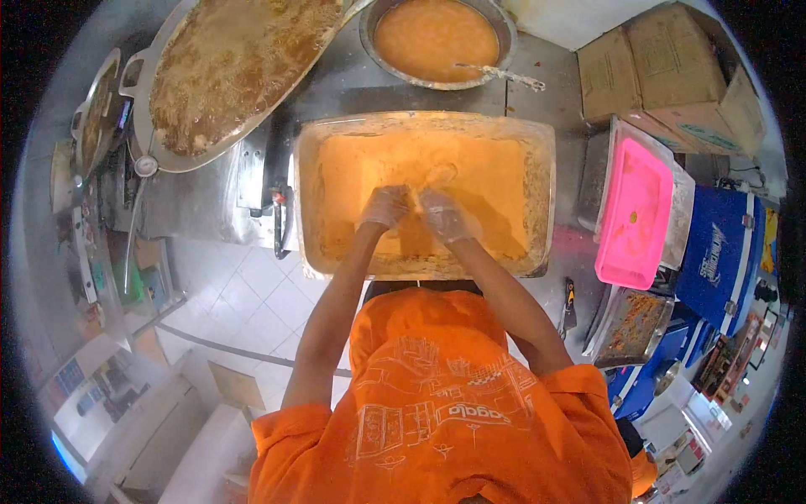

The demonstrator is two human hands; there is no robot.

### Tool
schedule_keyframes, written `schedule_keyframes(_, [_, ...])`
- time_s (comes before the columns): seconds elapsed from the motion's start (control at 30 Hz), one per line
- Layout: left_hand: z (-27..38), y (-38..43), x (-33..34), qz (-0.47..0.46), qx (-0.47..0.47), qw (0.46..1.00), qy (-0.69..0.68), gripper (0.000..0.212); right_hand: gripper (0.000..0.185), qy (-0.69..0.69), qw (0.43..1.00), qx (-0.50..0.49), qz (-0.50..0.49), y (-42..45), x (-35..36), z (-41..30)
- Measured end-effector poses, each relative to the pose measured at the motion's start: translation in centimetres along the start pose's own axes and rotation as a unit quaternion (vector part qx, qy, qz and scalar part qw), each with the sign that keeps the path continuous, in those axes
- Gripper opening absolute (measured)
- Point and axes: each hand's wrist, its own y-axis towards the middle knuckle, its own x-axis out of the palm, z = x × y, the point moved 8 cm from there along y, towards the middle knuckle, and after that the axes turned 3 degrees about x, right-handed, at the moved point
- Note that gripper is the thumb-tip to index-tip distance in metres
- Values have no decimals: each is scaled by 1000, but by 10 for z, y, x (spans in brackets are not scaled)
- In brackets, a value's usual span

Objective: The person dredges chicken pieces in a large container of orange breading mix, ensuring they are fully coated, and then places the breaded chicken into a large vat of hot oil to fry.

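Observation:
My left hand [385,206] and my right hand [442,215], both in clear plastic gloves, are close together over a large rectangular tub [550,189]. A layer of orange-tinted flour-like powder [359,154] covers the tub's floor. The left fingers are curled inward. The right fingers point away from me, toward a powder-coated lump [444,172] just beyond them. Something pale and narrow shows between the two hands, but blur and powder hide what it is. Whether either hand grips it cannot be made out.
Beyond the tub stands a round metal basin [434,44] of orange liquid, a coated utensil [504,74] across its rim. At left is a wide pan of bubbling oil [233,69] with a dial thermometer [146,166]. A pink tray [635,214], cardboard boxes [667,69] and blue cooler box [715,252] stand right.

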Motion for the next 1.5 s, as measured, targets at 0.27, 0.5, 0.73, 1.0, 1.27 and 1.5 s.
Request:
schedule_keyframes(0.27, [17, -7, -7, -33, -24, 995, 87, 15, 16, -28, 984, -107, -139, 4, 7, -29])
schedule_keyframes(0.5, [30, -1, -22, 98, 79, 991, -49, 26, 27, -51, 950, 49, -303, 67, 5, 49])
schedule_keyframes(0.73, [43, -28, -23, -59, 84, 977, -187, 39, 35, -163, 926, 6, -341, -9, -8, 94])
schedule_keyframes(1.0, [41, 0, 29, -145, 29, 989, 4, 37, 37, 310, 915, 100, -237, -5, 10, 54])
schedule_keyframes(1.27, [14, -28, -11, 4, -13, 991, -130, 34, 46, 200, 936, 176, -231, -2, -76, 17])
schedule_keyframes(1.5, [2, -25, 5, 71, -97, 971, -204, 33, 43, 97, 969, 194, -117, -27, -11, 72])
